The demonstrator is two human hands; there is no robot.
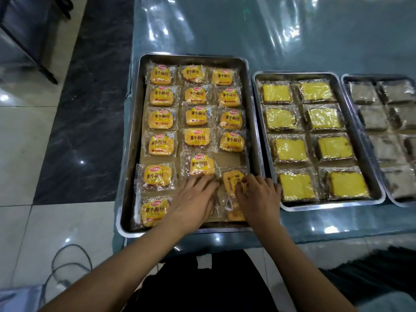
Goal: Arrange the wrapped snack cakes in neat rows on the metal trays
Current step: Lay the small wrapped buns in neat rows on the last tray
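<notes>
With the right hand [256,194] pinching a tilted cake [231,181] at the left tray's [132,140] near right and the flat left hand [193,199] covering others, the slick wrapper risked slipping crooked.

Free room and obstacles. The left tray [132,140] is nearly filled by wrapped cakes in three columns; one bare patch of tray floor [227,159] lies open in the right column, just beyond the turned cake [231,180] pinched by the right hand [258,197]. The left hand [193,199] lies flat over the near middle of the tray, covering that spot. The middle tray [258,140] sits just beside, leaving only a narrow gap. The table beyond the trays [225,25] is open.
</notes>
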